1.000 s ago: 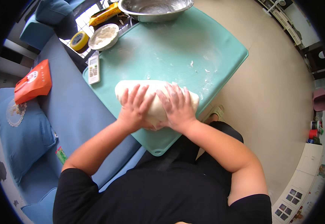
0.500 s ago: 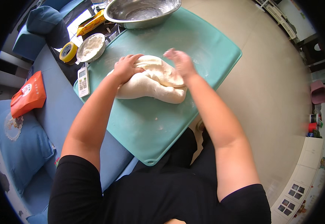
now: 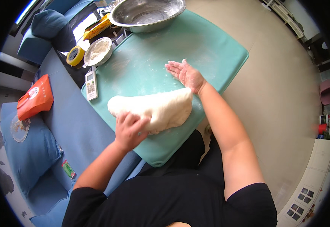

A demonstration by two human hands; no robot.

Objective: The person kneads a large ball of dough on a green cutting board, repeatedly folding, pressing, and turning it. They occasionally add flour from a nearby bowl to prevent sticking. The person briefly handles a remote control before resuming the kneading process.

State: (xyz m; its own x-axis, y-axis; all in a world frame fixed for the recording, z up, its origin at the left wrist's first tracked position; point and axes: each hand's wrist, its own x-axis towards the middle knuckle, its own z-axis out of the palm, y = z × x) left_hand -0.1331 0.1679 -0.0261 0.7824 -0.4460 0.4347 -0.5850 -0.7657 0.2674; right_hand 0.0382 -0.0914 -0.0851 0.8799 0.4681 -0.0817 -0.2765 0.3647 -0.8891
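A large, smooth white dough [image 3: 157,108] lies as a long, thick roll across the green board [image 3: 142,77]. My left hand [image 3: 131,130] is at its near side, left of the middle, with fingers curled onto the dough's edge. The fingertips are partly hidden against the dough. Just beyond the roll's right end, my right hand [image 3: 189,75] is raised with palm showing and fingers stretched out, dusted with flour and holding nothing. Its wrist is close to the dough's right tip. Loose flour is smeared over the far part of the board.
A large metal basin [image 3: 148,26] stands at the board's far edge. To the left are a flour bowl [image 3: 98,51], yellow tape roll [image 3: 75,55], yellow packet [image 3: 97,26] and white remote control [image 3: 91,85]. An orange bag [image 3: 36,98] rests on the blue sofa [image 3: 72,109].
The dough has gone from a folded mass to a longer roll lying nearer to me. My left hand moved from its far left to its near side. My right hand turned palm outward.
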